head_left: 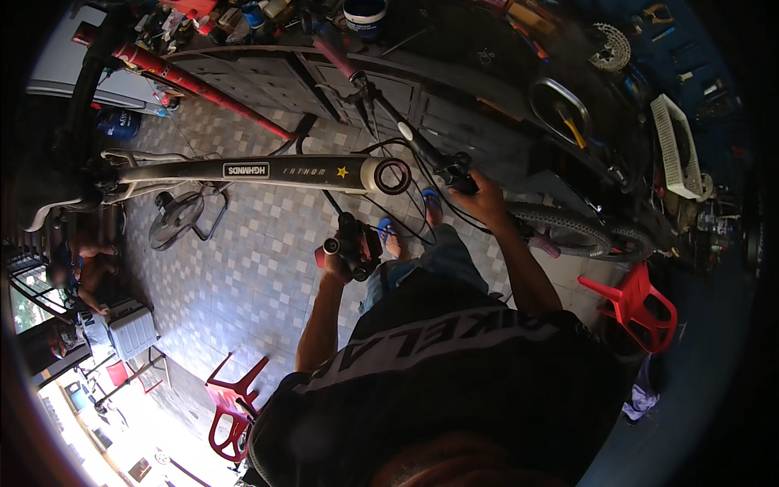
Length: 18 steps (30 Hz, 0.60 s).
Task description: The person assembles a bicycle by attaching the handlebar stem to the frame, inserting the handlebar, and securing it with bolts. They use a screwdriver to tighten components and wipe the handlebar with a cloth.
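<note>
My left hand (334, 266) is closed around what looks like a black suspension fork (354, 243), seen almost end-on with its tube toward me. The fork's lower part is foreshortened and hard to make out. My right hand (485, 199) grips the black handlebar (420, 146) near its stem, fingers partly hidden. Dark cables loop from the bar toward the bike frame (296, 170), whose open head tube (392, 175) faces right between the bar and my left hand. A reddish grip (334, 55) is on the bar's far end.
A red stand post (211, 91) slants behind the frame. Dark cabinets with a tool-strewn bench (479, 73) line the far side. Bike tyres (568, 231) lie at right, near a red chair (633, 307). Another red chair (231, 406) and a fan (177, 219) are left; a person (96, 272) sits far left.
</note>
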Available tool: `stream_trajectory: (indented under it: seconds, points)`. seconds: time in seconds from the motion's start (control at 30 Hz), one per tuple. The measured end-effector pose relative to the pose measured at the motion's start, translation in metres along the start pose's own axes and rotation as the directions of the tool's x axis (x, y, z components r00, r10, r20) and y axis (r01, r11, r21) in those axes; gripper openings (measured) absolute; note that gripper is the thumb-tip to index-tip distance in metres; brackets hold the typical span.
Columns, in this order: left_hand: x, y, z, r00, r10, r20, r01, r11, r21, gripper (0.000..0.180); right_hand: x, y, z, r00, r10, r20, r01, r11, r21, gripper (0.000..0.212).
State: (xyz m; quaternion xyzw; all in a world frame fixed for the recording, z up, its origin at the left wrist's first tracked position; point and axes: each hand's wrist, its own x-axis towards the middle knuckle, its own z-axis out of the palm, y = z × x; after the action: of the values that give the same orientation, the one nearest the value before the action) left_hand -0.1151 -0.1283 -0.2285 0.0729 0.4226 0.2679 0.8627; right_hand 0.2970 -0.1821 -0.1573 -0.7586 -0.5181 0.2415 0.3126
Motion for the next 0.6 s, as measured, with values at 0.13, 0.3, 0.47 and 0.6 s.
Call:
stream_trajectory:
  seconds: [0.13, 0.3, 0.47, 0.6]
  points:
    - [0.023, 0.006, -0.005, 0.996, -0.078, 0.050, 0.076, 0.997, 0.033, 0.048, -0.041, -0.001, -0.004, 0.985, 0.128, -0.115, -0.087, 0.948, 0.307, 0.055]
    - [0.057, 0.012, 0.004, 0.994, -0.106, 0.000, 0.106, 0.991, 0.083, 0.045, -0.058, 0.003, -0.006, 0.937, 0.152, -0.314, -0.030, 0.932, 0.362, 0.050]
    - [0.092, 0.030, 0.043, 0.982, -0.141, 0.129, 0.133, 0.989, 0.067, 0.046, -0.048, 0.013, -0.008, 0.895, 0.259, -0.364, -0.119, 0.923, 0.365, 0.041]
    - [0.133, 0.024, 0.052, 0.982, -0.114, 0.148, 0.107, 0.993, 0.058, 0.050, -0.040, 0.015, -0.011, 0.899, 0.264, -0.349, -0.122, 0.917, 0.380, 0.039]
